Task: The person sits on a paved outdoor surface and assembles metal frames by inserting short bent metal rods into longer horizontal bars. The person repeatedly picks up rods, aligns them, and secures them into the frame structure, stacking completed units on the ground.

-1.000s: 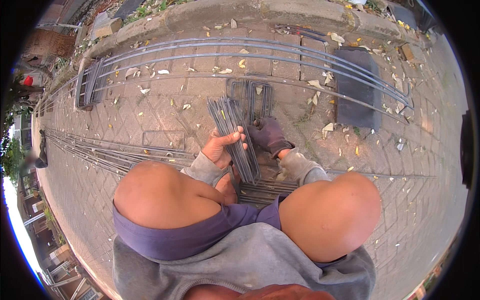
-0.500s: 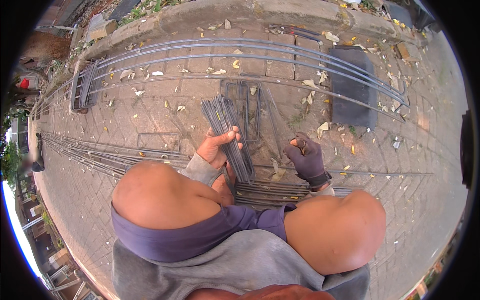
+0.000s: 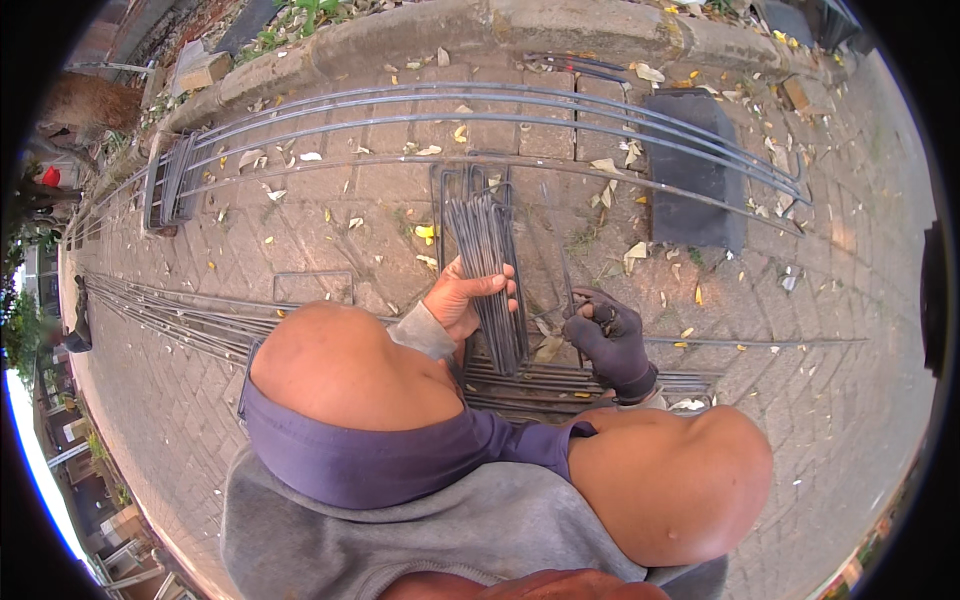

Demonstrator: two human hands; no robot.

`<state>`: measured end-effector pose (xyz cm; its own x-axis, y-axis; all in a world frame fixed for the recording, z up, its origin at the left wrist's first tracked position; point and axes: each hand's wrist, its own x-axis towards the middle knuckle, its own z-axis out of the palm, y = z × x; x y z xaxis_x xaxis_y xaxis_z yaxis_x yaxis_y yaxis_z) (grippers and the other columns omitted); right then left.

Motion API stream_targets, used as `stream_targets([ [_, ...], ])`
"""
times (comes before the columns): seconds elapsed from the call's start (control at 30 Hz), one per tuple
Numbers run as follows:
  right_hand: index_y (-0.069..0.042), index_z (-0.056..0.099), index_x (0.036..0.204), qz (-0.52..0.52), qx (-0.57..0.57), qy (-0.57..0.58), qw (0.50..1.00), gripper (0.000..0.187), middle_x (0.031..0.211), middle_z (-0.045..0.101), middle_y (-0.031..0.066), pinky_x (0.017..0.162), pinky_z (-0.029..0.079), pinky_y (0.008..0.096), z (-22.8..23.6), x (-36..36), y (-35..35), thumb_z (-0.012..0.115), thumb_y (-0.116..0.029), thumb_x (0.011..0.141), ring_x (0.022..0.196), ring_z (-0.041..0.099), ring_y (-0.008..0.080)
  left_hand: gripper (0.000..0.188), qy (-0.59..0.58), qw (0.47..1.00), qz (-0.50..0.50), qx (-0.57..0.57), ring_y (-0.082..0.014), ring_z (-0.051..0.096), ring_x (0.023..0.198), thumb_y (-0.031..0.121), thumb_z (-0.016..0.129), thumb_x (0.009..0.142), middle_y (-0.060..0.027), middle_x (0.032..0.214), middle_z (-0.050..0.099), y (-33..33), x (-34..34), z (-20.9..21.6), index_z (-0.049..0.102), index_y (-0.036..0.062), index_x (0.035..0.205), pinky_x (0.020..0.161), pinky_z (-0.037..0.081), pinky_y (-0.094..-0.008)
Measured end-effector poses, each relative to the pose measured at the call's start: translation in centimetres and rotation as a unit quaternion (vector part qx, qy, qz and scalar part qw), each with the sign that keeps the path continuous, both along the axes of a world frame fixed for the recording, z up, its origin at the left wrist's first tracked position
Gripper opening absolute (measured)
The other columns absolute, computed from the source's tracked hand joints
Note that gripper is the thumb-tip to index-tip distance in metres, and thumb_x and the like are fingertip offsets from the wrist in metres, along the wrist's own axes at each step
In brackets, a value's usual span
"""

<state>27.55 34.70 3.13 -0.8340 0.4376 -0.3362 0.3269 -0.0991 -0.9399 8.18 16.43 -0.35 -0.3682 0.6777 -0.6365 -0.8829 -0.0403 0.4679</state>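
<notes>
Rods (image 3: 480,117) run along the far edge of the pavement (image 3: 820,440), before the curb (image 3: 400,38), crossing over a panel (image 3: 690,215) at right and reaching a stack of frames (image 3: 172,185) at left. Nearer, other frames (image 3: 438,200) lie partly behind the bundle (image 3: 488,250) in the left hand (image 3: 458,302), with the right hand (image 3: 614,345) to its right. A rod pile (image 3: 190,314) stretches toward the pavement's left edge.

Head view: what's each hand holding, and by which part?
Left hand: metal bundle, around its middle. Right hand: apparently a thin metal rod, below its upper end.
</notes>
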Motion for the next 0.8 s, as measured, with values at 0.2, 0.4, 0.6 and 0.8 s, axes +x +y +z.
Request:
stream_targets([
  [0.2, 0.002, 0.068, 0.082, 0.011, -0.135, -0.017, 0.991, 0.011, 0.071, 0.065, 0.0036, 0.057, 0.053, 0.0303, -0.7, -1.8, -2.3, 0.071, -0.008, 0.087, 0.061, 0.062, 0.0097, 0.036, 0.023, 1.0, 0.003, 0.007, -0.0219, 0.07, 0.096, -0.004, 0.076, 0.085, -0.0066, 0.104, 0.071, 0.2, 0.1, -0.5, 0.065, 0.0058, 0.118, 0.084, 0.061, -0.0423],
  [0.4, 0.001, 0.069, 0.084, 0.115, 0.077, 0.078, 0.987, 0.015, 0.075, 0.068, 0.0083, 0.056, 0.051, 0.0298, -2.2, -4.4, -3.7, 0.072, -0.013, 0.089, 0.06, 0.065, 0.0109, 0.034, 0.03, 0.999, 0.012, -0.009, -0.0228, 0.07, 0.098, -0.005, 0.075, 0.085, -0.0081, 0.107, 0.072, -0.3, 0.1, -0.9, 0.065, 0.0049, 0.116, 0.086, 0.06, -0.0429],
  [0.6, -0.002, 0.072, 0.088, 0.161, 0.024, -0.037, 0.986, 0.022, 0.079, 0.071, 0.0157, 0.068, 0.054, 0.0393, -4.7, -7.5, -2.1, 0.073, -0.023, 0.088, 0.076, 0.072, 0.0289, 0.029, 0.032, 0.999, 0.028, -0.032, -0.0252, 0.071, 0.089, -0.002, 0.075, 0.087, -0.0077, 0.099, 0.072, -2.2, -1.1, -0.4, 0.066, 0.0032, 0.114, 0.081, 0.06, -0.0421],
  [0.8, -0.003, 0.071, 0.105, 0.224, 0.352, -0.201, 0.886, 0.042, 0.088, 0.071, 0.0238, 0.075, 0.053, 0.0511, -10.1, -10.3, -4.4, 0.072, -0.041, 0.087, 0.087, 0.069, 0.0436, 0.023, 0.037, 0.993, 0.11, -0.026, -0.025, 0.071, 0.084, -0.004, 0.073, 0.088, -0.0091, 0.096, 0.07, -3.3, -2.9, 0.9, 0.065, 0.0007, 0.11, 0.072, 0.064, -0.0405],
])
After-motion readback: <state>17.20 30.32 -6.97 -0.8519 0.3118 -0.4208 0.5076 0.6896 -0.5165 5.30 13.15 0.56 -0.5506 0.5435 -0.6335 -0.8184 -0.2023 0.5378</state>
